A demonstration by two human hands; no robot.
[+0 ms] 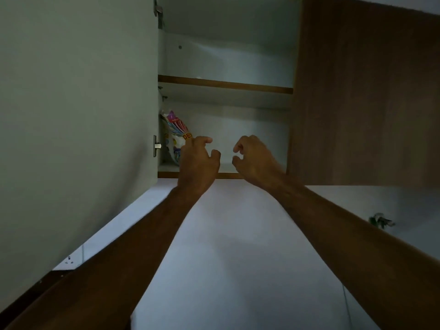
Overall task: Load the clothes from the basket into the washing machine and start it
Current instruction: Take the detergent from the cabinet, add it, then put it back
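I look up into an open wall cupboard. A colourful plastic bag (175,134) with pink, white and yellow print, probably detergent, stands at the left end of the lower shelf (228,175). My left hand (198,160) is raised at the shelf's front edge, right beside the bag, fingers curled and apart, index finger near the bag; whether it touches is unclear. My right hand (256,158) is up at the same shelf, further right, fingers loosely curled and holding nothing. No basket, clothes or washing machine are in view.
The cupboard's left door (76,115) stands swung open, pale inside, with a hinge (157,146) at its edge. A shut brown door (364,91) is on the right. An upper shelf (225,85) shows nothing on it. White wall lies below, with a socket (69,259) lower left.
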